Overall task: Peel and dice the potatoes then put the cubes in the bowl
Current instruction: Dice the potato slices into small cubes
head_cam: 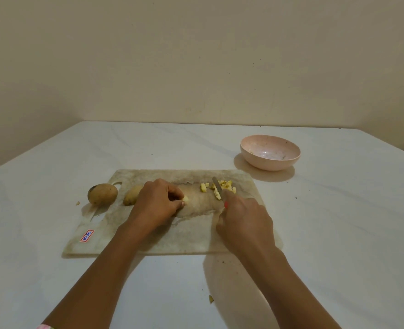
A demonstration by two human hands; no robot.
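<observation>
Dicing step, partly done. The left grip [158, 203] is clamped on a small peeled potato piece [186, 200], thumb and fingertips pinching it down on the middle of the cutting board [148, 241]. The piece is too small to tell its long axis.

The right grip [243, 222] is curled round the knife [217, 186], with the handle hidden inside it. The blade's long axis runs away from the person, tip leaning a little left. The blade lies in the pile of potato cubes [228, 185] at the far right of the board.

Key relation: the pinched piece lies to the left of the blade, apart from it, with bare board between. In my judgement the knife must travel left to the piece, or the piece must slide right.

A whole unpeeled potato [102, 194] sits at the board's left edge by the handle hole, long axis roughly left-right. A second potato [130, 198] lies just beside it, half hidden behind the left grip, tilted up to the right. I can't tell whether it is peeled.

The pink bowl [269, 151] stands on the surface [338, 233] beyond the board's far right corner, nearer the right grip. No cubes are in it, only specks. A small scrap [211, 299] lies on the surface near the person.

Likely left to do: finish this piece, do both potatoes, move the cubes to the bowl.
</observation>
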